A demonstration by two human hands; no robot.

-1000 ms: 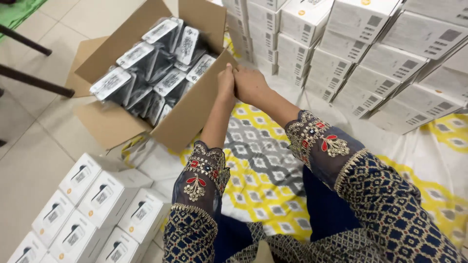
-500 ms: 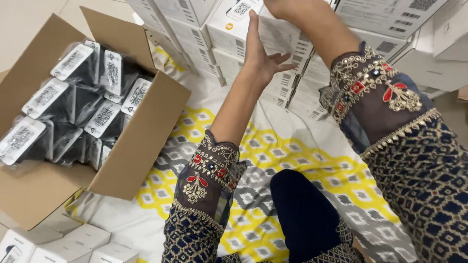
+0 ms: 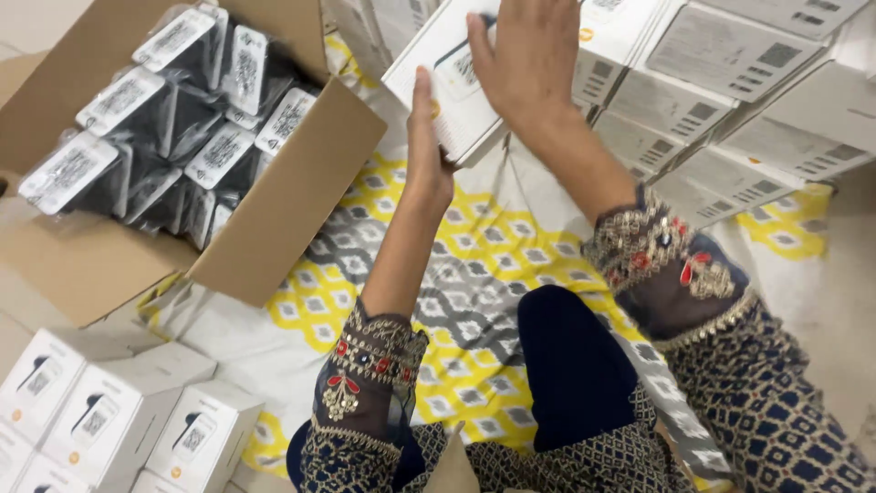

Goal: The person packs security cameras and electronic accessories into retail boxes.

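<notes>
White boxes [image 3: 109, 420] stacked at sheet's [image 3: 474, 274] lower left edge. Open cardboard carton [image 3: 274, 210] at upper left, holding wrapped black packs [image 3: 164, 128]. Left hand [image 3: 427, 146] flat against white box [image 3: 452, 82], lifted above sheet's upper middle. Right hand [image 3: 534, 55] spread open, pressing box top. White box stack [image 3: 730, 100] at upper right.

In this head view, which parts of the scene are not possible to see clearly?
- White box in both hands: its front face is partly covered by the right hand.
- Right hand: fingertips cut off by the top edge.
- Stack of white boxes: its height is cut off by the top and right edges.
- Cardboard carton: the bottom is hidden under black wrapped items.
- Left hand: palm is turned away.
</notes>
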